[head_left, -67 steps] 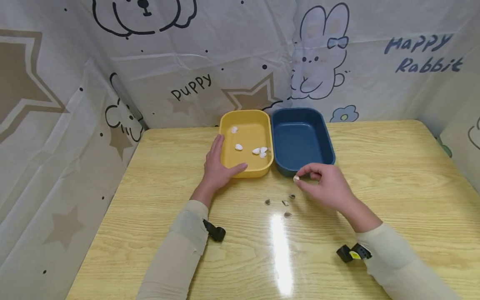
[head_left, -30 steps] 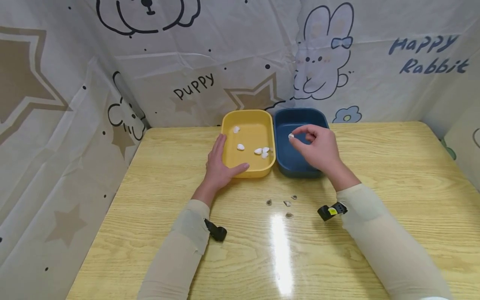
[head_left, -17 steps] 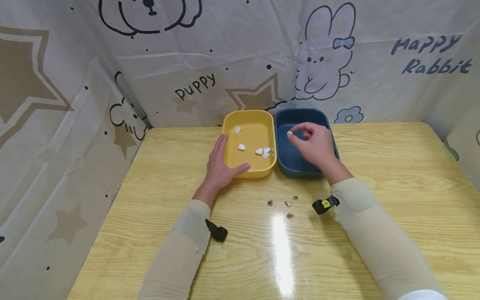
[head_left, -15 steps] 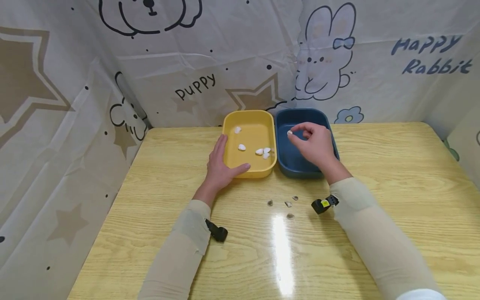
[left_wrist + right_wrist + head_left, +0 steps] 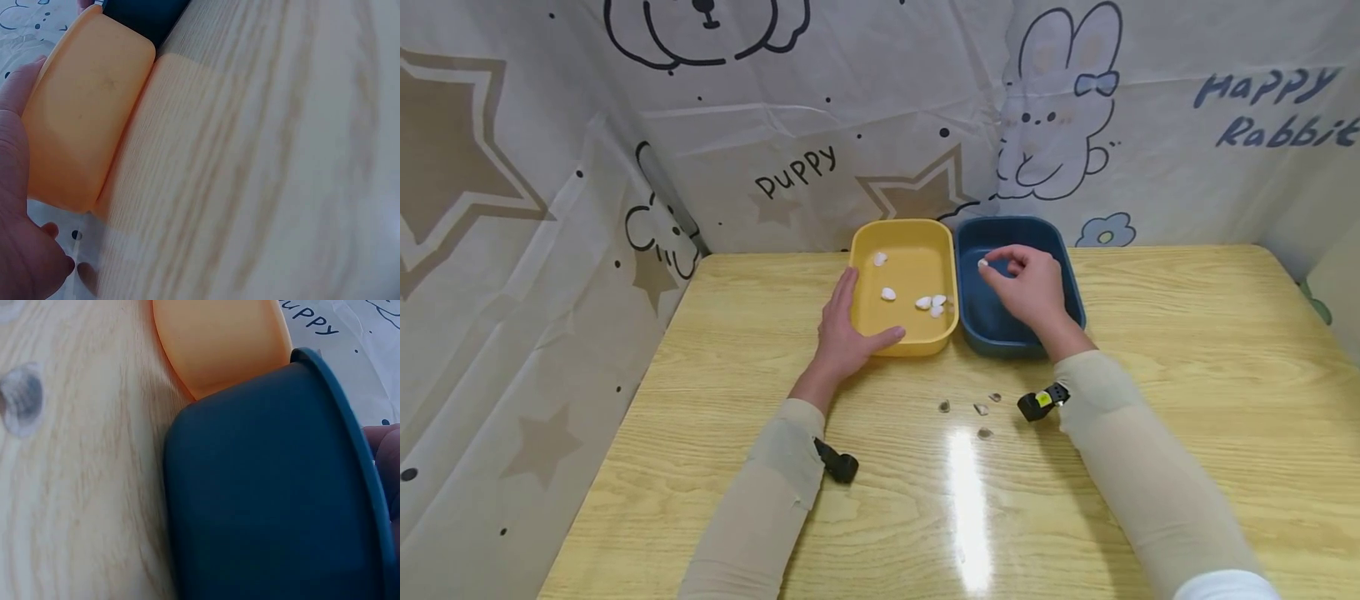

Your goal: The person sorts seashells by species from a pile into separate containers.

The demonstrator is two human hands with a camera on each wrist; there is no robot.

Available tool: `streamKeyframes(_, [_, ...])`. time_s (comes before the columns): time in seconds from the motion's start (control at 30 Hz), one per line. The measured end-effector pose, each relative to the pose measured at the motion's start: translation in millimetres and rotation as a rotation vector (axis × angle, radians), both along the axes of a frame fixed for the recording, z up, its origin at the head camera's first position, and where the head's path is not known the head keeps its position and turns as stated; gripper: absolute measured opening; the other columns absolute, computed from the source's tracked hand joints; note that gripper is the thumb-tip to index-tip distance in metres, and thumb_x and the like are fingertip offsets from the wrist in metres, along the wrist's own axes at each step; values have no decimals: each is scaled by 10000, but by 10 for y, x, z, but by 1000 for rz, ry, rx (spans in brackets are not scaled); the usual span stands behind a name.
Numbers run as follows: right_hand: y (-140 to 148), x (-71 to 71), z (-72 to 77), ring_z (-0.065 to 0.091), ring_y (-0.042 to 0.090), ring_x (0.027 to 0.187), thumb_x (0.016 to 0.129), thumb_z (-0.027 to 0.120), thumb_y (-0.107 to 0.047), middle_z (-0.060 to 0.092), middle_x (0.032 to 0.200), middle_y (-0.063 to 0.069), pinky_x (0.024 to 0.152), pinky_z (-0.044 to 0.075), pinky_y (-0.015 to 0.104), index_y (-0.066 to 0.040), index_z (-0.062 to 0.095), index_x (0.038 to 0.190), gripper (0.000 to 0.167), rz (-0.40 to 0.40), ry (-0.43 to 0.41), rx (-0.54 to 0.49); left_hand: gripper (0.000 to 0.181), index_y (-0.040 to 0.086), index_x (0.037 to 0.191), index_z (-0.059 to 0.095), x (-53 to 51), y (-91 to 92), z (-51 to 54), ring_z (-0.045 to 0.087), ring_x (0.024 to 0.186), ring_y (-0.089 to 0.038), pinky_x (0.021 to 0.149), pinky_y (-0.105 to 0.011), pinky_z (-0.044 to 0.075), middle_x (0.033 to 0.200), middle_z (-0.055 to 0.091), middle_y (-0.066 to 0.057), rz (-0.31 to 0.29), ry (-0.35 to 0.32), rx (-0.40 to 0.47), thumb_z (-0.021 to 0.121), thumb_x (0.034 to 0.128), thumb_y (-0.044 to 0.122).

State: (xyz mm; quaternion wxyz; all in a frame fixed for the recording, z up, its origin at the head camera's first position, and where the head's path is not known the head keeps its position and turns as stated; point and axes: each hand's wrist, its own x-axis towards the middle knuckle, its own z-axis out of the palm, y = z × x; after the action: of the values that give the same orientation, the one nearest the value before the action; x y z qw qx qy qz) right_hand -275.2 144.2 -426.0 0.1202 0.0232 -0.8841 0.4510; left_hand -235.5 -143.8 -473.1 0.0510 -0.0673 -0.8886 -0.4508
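Note:
Over the blue tray [image 5: 1078, 304], my right hand [image 5: 1033, 287] pinches a small white shell [image 5: 982, 263] between thumb and index finger. My left hand [image 5: 844, 333] rests on the left side and near-left corner of the yellow tray [image 5: 953, 321], thumb over the near rim, fingers spread. Several white shells lie in the yellow tray, one of them a shell [image 5: 888, 294] near its middle. In the left wrist view my left hand [image 5: 19, 200] touches the yellow tray [image 5: 94, 106]. In the right wrist view the blue tray [image 5: 269, 487] hides most of my right hand [image 5: 389, 462].
Several small greyish shells, among them a shell [image 5: 984, 433], lie on the wooden table [image 5: 737, 333] in front of the trays. The trays stand side by side against a printed cloth [image 5: 737, 125] at the back. Black wrist cameras are strapped to both forearms.
My right hand has moved from in front of the blue tray to above it, with the white shell still pinched. My left hand has stayed at the yellow tray. The head view has shifted slightly.

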Motion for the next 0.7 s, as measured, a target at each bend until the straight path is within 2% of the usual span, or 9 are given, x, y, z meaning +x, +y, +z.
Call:
streamKeyframes(0.2, [-18,-48,-21,422,243,681,938,712,-358,405,725,79,551,288,327,-123,735,1103,288,-14,-27,-14,1171,278,1619,89,-5,-6,13,90,1488,-237,1138,-566,108,1653,67,113,2,-14,-10,822,750,560])
streamKeyframes(0.43, [-20,-67,-46,421,248,674,933,729,-274,401,726,79,550,292,332,-116,732,1124,248,-25,-31,-13,1173,277,1620,87,-1,0,15,94,1488,-230,1136,-569,119,1653,64,118,8,-16,-13,815,748,573])
streamKeyframes(0.7, [-14,-66,-51,426,254,707,941,719,-283,406,746,90,575,301,352,-117,730,1139,258,-30,-52,-9,1168,257,1620,100,8,5,22,110,1481,-236,1132,-560,131,1651,71,124,5,-14,-1,816,751,566])
